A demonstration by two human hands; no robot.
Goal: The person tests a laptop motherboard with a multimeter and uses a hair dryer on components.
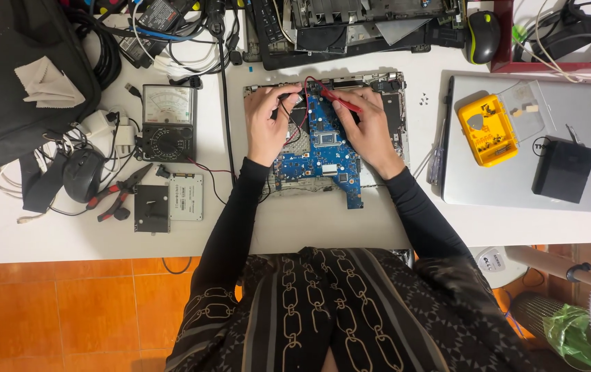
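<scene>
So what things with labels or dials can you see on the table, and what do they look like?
Meter: left of the hands, black box, pale dial face with needle.
Flat drive: below the meter, grey rectangle with white label.
Power brick: top left among cables, black with a label.
Yellow case: on the closed grey laptop, right.

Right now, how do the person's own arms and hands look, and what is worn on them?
Both arms wear long, tight black sleeves that end at the wrists. The left hand and the right hand are bare: no gloves, and I can see no rings or watch. The dark garment below the sleeves has a pale chain pattern.
</scene>
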